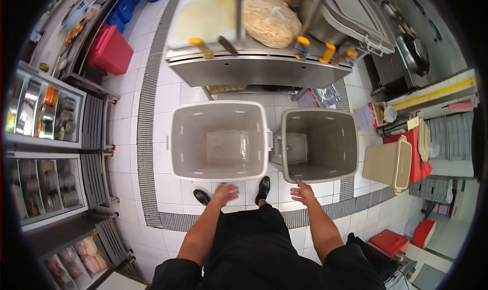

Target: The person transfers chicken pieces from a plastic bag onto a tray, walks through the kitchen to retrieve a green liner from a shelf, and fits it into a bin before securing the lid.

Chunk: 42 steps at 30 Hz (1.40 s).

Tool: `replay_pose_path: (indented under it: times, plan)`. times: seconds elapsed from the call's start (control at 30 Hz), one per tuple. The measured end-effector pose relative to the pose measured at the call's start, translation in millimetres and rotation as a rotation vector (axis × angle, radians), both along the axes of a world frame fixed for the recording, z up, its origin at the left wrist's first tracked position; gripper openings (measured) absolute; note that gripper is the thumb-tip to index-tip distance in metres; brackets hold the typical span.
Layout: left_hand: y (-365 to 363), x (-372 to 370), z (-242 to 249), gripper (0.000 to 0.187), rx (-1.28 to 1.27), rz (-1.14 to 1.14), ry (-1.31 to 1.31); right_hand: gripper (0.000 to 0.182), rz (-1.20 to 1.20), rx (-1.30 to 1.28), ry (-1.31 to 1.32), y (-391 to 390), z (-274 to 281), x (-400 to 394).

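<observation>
Two tall open bins stand side by side on the floor in front of me. The wider off-white bin (190, 140) is on the left, with nothing but a little glare on its bottom. A narrower grey-beige bin (330, 142) stands close to its right, also bare inside. My left hand (226, 193) hovers just below the near rim of the off-white bin, fingers stretched out and holding nothing. By the near left corner of the grey-beige bin is my right hand (303, 192), fingers apart, a fingertip right at the rim.
Beyond the bins is a steel worktable (254, 69) with a white board (203, 20), a bag of noodles (270, 20) and yellow-capped bottles (328, 52). Glass-door fridges (48, 107) line the left. A beige bin (384, 163) stands at right; a drain grate (147, 112) crosses the floor.
</observation>
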<state>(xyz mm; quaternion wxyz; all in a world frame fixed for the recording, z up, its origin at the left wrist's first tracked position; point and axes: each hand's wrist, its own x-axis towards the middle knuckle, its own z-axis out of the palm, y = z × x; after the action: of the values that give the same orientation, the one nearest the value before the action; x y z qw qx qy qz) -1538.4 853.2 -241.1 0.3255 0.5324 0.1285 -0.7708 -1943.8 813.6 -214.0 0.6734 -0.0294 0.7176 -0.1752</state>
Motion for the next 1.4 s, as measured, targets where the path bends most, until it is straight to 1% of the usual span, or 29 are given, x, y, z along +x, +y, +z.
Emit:
replay_pose_path:
  times: [0.07,0.1,0.13,0.2,0.23,0.27,0.3,0.33,0.4,0.47,0.53,0.57,0.67,0.7,0.77,0.8,0.87,0.93,0.97,1.0,1.03,1.07,1.1,1.13,1.2,1.3,1.33,1.37,1.4]
  plan:
    - [15.2,26.8,44.1,0.053,-0.184,-0.507,-0.198,0.038,0.379,0.006,0.153,5.6,26.3,25.2]
    - [28.0,49.9,40.8,0.054,-0.252,-0.672,-0.331,0.033,0.479,-0.007,0.178,12.1,28.6,36.5]
    - [43.4,78.6,42.9,0.049,-0.366,-0.721,-0.430,0.029,0.578,-0.023,0.205,20.5,25.6,49.3]
    - [71.7,137.8,44.7,0.048,-0.313,-0.589,-0.511,0.027,0.665,-0.004,0.277,29.1,18.9,87.3]
    - [87.5,170.1,45.4,0.048,-0.325,-0.553,-0.525,0.026,0.648,-0.005,0.277,33.6,13.5,112.9]
    - [102.4,207.2,45.5,0.048,-0.269,-0.488,-0.546,0.025,0.632,-0.009,0.272,34.7,9.1,139.6]
    - [112.2,246.4,48.6,0.047,-0.211,-0.422,-0.568,0.024,0.640,-0.051,0.267,35.2,8.9,172.4]
    - [121.7,284.3,59.5,0.047,-0.192,-0.413,-0.611,0.023,0.648,-0.088,0.257,37.0,8.6,208.5]
    - [135.1,348.1,79.2,0.046,-0.132,-0.248,-0.637,0.018,0.762,-0.175,0.172,35.1,10.0,281.5]
    - [130.3,394.1,95.1,0.044,-0.139,-0.178,-0.665,0.015,0.930,-0.325,0.167,29.1,17.7,353.8]
    - [107.3,422.6,108.5,0.043,-0.192,-0.065,-0.635,0.013,0.984,-0.410,0.086,13.3,25.8,416.4]
    - [91.3,430.9,114.6,0.041,-0.227,-0.063,-0.625,0.015,0.980,-0.411,0.040,3.5,30.3,441.8]
    - [39.5,448.8,134.8,0.038,-0.335,-0.121,-0.564,0.017,0.972,-0.480,0.007,-26.3,52.4,506.3]
    - [24.5,457.8,135.4,0.039,-0.361,-0.153,-0.541,0.017,0.964,-0.494,0.000,-36.4,50.2,522.3]
    - [-4.3,485.2,136.8,0.040,-0.397,-0.242,-0.516,0.018,1.007,-0.638,0.143,-56.1,42.9,550.1]
    - [-14.6,502.7,135.7,0.040,-0.407,-0.267,-0.538,0.018,0.991,-0.652,0.137,-65.2,38.9,563.8]
    - [-27.7,549.0,112.3,0.039,-0.391,-0.333,-0.684,0.019,0.863,-0.635,0.096,-86.2,33.5,592.6]
    - [-26.5,609.5,80.1,0.040,-0.324,-0.403,-0.844,0.018,0.827,-0.643,0.109,-110.6,24.2,626.3]
    - [-12.6,643.9,50.4,0.038,-0.313,-0.411,-0.957,0.019,0.813,-0.624,0.127,-121.7,21.1,642.8]
    - [3.1,684.8,16.9,0.037,-0.259,-0.566,-1.074,0.019,0.819,-0.634,0.122,-139.0,20.8,661.2]
    - [13.7,701.1,50.8,0.037,-0.177,-0.594,-1.166,0.019,0.758,-0.658,0.113,-156.6,20.1,683.3]
    - [30.6,738.0,30.6,0.033,0.028,-0.725,-1.092,0.020,0.692,-0.673,0.101,-169.8,20.6,705.6]
    - [33.8,760.4,40.3,0.027,0.116,-0.725,-1.064,0.022,0.719,-0.681,0.068,-192.5,19.8,727.5]
    - [41.2,774.8,49.2,0.021,0.245,-0.487,-0.952,0.022,0.719,-0.688,0.066,-219.3,18.5,750.7]
    - [45.7,799.3,64.9,0.022,0.247,-0.203,-0.918,0.023,0.793,-0.761,-0.046,-268.2,26.7,799.8]
    - [24.0,821.5,67.8,0.024,0.344,0.030,-0.817,0.024,0.892,-0.737,-0.075,-347.3,55.9,874.7]
    - [12.0,826.8,65.6,0.023,0.380,0.085,-0.783,0.024,0.913,-0.728,-0.134,-371.3,72.1,898.2]
    - [0.9,829.8,59.4,0.026,0.357,0.119,-0.724,0.025,0.930,-0.714,-0.193,-394.1,83.7,919.0]
    - [-6.8,832.4,47.7,0.030,0.336,0.147,-0.666,0.025,0.937,-0.714,-0.186,-418.1,90.7,938.5]
